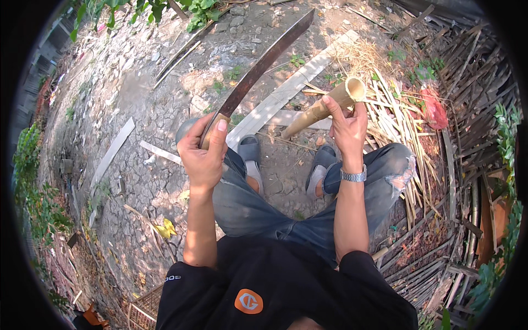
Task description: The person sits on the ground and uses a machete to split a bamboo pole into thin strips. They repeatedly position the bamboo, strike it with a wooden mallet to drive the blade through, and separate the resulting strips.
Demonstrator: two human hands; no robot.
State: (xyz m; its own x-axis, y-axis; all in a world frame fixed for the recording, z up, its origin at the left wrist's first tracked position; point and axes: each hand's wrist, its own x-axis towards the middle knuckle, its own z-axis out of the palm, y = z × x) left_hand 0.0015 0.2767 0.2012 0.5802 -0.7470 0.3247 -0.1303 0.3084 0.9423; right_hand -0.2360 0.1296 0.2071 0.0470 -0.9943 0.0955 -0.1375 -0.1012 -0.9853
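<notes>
My left hand point(203, 151) is closed round the wooden handle of a machete point(263, 65). Its long dark blade slants up and to the right, away from me. In my right hand point(347, 129) is a hollow bamboo tube point(314, 115), gripped close to its upper right end. That cut end faces up and shows the pale rim and hollow inside, while the other end tilts down to the left, over the ground between my knees. The blade and the bamboo are apart.
Many split bamboo strips point(400, 132) lie in a heap beyond my right knee. A long pale plank point(291, 88) stretches across the dirt ahead. Piled sticks point(470, 71) line the right side, near a red net bag point(434, 109). A yellow leaf point(165, 228) lies at left.
</notes>
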